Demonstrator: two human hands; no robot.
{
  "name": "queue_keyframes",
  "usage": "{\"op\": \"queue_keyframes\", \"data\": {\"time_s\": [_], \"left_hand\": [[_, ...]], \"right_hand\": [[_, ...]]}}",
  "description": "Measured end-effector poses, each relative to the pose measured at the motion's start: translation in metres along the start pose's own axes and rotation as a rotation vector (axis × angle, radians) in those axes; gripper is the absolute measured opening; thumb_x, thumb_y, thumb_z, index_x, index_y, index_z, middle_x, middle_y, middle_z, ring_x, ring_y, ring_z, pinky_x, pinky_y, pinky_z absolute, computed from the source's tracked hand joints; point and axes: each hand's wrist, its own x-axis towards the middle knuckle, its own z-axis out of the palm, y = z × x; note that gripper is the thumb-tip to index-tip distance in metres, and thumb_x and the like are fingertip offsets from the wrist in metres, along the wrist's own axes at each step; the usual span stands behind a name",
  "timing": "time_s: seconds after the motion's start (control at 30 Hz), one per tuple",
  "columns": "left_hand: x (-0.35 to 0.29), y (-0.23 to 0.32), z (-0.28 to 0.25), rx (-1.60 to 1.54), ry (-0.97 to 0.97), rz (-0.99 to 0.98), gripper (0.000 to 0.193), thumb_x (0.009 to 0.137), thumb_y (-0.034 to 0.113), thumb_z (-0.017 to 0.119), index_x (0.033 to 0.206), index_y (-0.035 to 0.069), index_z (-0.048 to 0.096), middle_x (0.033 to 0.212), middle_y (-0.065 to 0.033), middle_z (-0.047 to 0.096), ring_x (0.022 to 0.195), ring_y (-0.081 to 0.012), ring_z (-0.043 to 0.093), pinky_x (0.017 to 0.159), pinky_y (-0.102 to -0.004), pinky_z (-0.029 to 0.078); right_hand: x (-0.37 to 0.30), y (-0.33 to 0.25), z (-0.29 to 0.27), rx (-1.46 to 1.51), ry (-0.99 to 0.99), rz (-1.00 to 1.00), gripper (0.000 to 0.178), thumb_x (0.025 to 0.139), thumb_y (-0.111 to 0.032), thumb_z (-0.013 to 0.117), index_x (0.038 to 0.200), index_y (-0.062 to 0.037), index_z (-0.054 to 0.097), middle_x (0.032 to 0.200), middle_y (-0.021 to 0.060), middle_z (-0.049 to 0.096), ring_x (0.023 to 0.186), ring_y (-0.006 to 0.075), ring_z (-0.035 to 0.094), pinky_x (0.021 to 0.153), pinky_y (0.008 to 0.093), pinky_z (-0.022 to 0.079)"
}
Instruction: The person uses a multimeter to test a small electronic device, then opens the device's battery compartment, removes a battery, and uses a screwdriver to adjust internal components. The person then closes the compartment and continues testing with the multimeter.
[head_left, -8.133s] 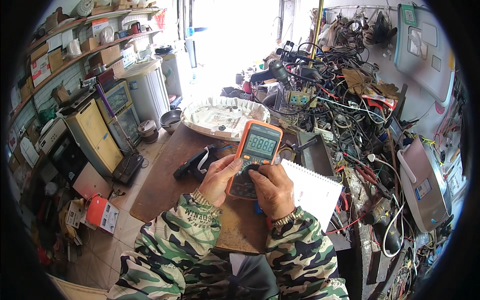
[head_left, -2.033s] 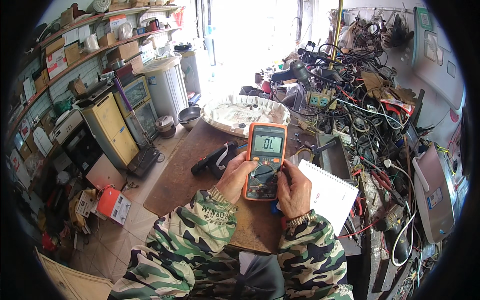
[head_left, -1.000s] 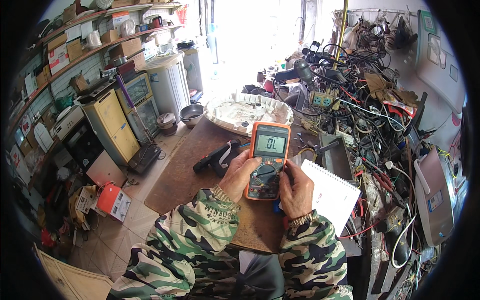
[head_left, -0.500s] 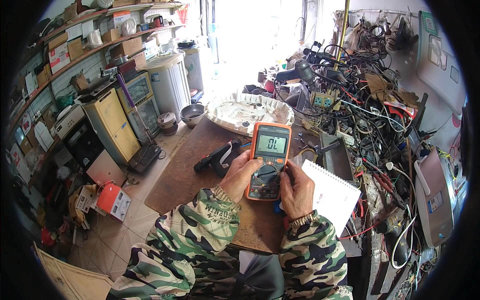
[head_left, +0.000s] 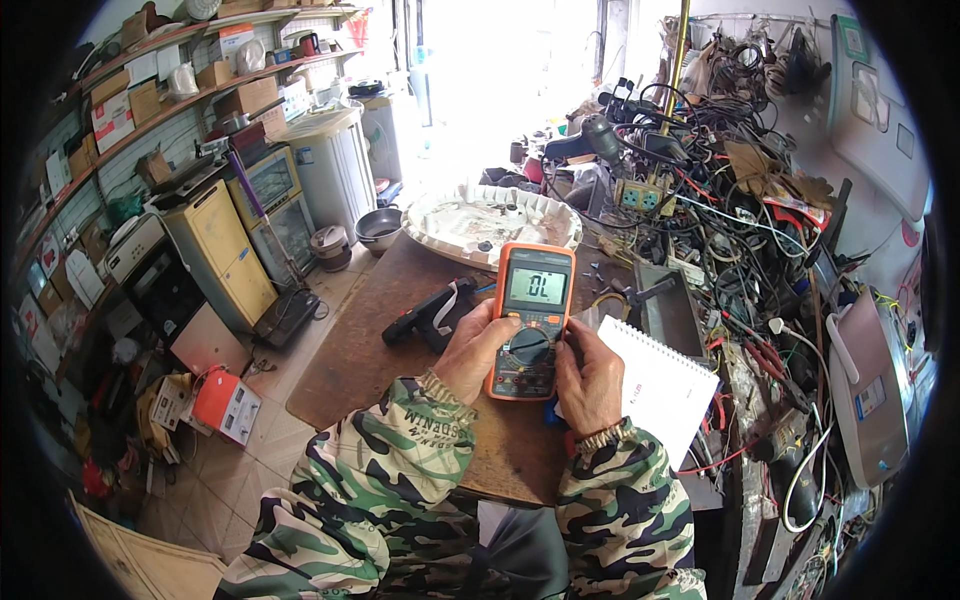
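Observation:
An orange and grey digital multimeter [head_left: 530, 347] is held upright over the bench, its lit display facing me. My left hand [head_left: 470, 352] grips its left edge, with the thumb on the front just below the display. On the other side my right hand [head_left: 592, 375] closes on the lower right edge, fingers near the round dial. Left of the meter, a black pistol-shaped tool [head_left: 432, 315] lies on the wooden bench [head_left: 350, 355]. Beneath and beside my right hand rests a white spiral notepad [head_left: 665, 390] with a few marks on it.
A large round whitish plastic part [head_left: 490, 225] sits at the bench's far end. Right of it are a metal tray [head_left: 672, 315] and a tangled heap of cables [head_left: 720, 200]. A red box-shaped device [head_left: 227, 403] and old appliances stand on the floor at left.
The whole scene has shifted slightly left in the picture. Both hands keep the multimeter in nearly the same pose.

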Motion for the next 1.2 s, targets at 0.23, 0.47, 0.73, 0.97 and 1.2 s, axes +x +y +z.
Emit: {"op": "queue_keyframes", "data": {"time_s": [0.23, 0.47, 0.73, 0.97, 1.2], "left_hand": [[-0.005, 0.007, 0.006, 0.065, -0.006, -0.005, 0.044, 0.097, 0.009, 0.061, 0.137, -0.004, 0.050, 0.126, -0.0100, 0.065, 0.114, -0.0140, 0.063, 0.101, -0.0301, 0.049], [-0.003, 0.005, 0.006, 0.057, -0.008, -0.015, 0.046, 0.095, 0.007, 0.061, 0.138, -0.003, 0.050, 0.126, -0.0101, 0.065, 0.114, -0.0145, 0.063, 0.102, -0.0308, 0.050], [-0.004, 0.006, 0.006, 0.068, -0.003, -0.007, 0.046, 0.095, 0.006, 0.060, 0.139, -0.002, 0.050, 0.125, -0.0090, 0.065, 0.113, -0.0138, 0.063, 0.101, -0.0303, 0.050], [-0.006, 0.009, 0.008, 0.101, 0.007, 0.014, 0.045, 0.096, 0.006, 0.057, 0.140, -0.003, 0.050, 0.128, -0.0108, 0.064, 0.117, -0.0167, 0.063, 0.103, -0.0330, 0.051], [-0.006, 0.008, 0.009, 0.101, 0.021, 0.023, 0.046, 0.096, 0.006, 0.057, 0.141, -0.002, 0.049, 0.129, -0.0107, 0.064, 0.119, -0.0168, 0.062, 0.106, -0.0335, 0.048]], "right_hand": [[0.000, 0.002, 0.001, 0.023, 0.004, 0.005, 0.031, 0.094, -0.003, 0.062, 0.124, 0.0081, 0.064, 0.099, 0.0232, 0.073, 0.090, 0.0331, 0.074, 0.079, 0.0384, 0.057], [0.000, -0.001, -0.002, 0.020, 0.005, 0.009, 0.030, 0.094, -0.002, 0.061, 0.122, 0.0075, 0.065, 0.098, 0.0232, 0.073, 0.089, 0.0335, 0.074, 0.078, 0.0385, 0.056], [0.000, 0.002, 0.000, 0.018, 0.003, 0.011, 0.030, 0.094, -0.002, 0.061, 0.123, 0.0063, 0.065, 0.102, 0.0246, 0.073, 0.095, 0.0381, 0.074, 0.081, 0.0403, 0.056], [0.000, 0.005, 0.002, 0.068, 0.002, 0.009, 0.032, 0.093, -0.002, 0.061, 0.124, 0.0051, 0.065, 0.103, 0.0243, 0.073, 0.095, 0.0399, 0.073, 0.082, 0.0415, 0.056], [-0.001, 0.008, 0.004, 0.045, 0.017, -0.029, 0.033, 0.092, -0.002, 0.060, 0.124, 0.0045, 0.064, 0.102, 0.0249, 0.072, 0.095, 0.0431, 0.071, 0.082, 0.0438, 0.056]]}}
